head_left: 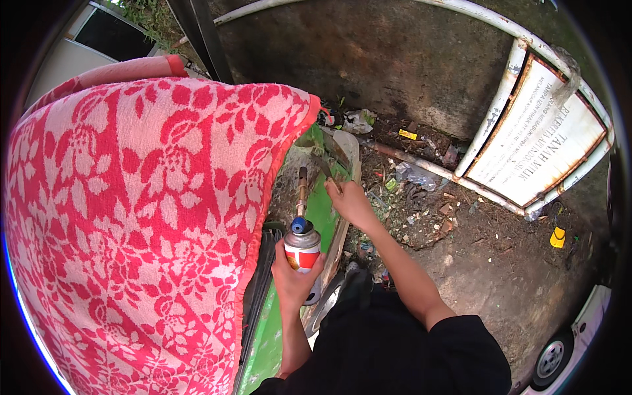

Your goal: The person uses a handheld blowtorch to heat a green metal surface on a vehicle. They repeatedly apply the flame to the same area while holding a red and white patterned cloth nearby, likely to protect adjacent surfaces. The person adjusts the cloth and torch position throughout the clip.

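Observation:
My left hand is wrapped round a blowtorch, made up of a red and white gas can with a blue knob and a metal nozzle. The nozzle points away from me, over the worn green car panel; I cannot make out any flame. My right hand grips a thin scraper, its flat blade lying close to the panel's far end. Whether the blade touches the surface is hard to tell. A red and pink floral blanket covers the left part of the car, its edge beside the torch.
A dark stained wall stands beyond the car. At the right a rusty framed sign hangs on white pipes. Rubble and plastic litter lie below it, with a yellow object farther right. A vehicle wheel shows at lower right.

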Available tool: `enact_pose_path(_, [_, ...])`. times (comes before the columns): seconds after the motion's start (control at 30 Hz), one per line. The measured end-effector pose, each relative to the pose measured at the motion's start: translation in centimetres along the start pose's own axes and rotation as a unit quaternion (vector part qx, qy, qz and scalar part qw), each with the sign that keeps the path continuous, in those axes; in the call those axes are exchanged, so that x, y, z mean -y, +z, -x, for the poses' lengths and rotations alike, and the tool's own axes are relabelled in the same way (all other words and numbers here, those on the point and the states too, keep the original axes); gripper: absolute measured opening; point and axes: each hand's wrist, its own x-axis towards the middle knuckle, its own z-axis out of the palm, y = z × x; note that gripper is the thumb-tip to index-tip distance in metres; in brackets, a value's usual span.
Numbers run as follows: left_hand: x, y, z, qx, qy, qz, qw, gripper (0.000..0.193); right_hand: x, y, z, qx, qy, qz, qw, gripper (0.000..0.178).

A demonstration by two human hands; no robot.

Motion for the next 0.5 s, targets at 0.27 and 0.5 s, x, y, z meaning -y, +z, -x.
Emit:
enact_pose_path(0.27, [0.7, -0.3, -0.4, 0.022, -0.016, -0.015, 1.000, 0.064, -0.1, 0.7, 1.5, -0.002, 0.000, 0.032, 0.999, 0.055])
enact_pose_path(0.5, [0.7, -0.7, 0.0, 0.016, -0.018, -0.003, 1.000, 0.064, -0.7, 0.7, 0.0, -0.009, -0.010, -0.007, 1.000, 0.060])
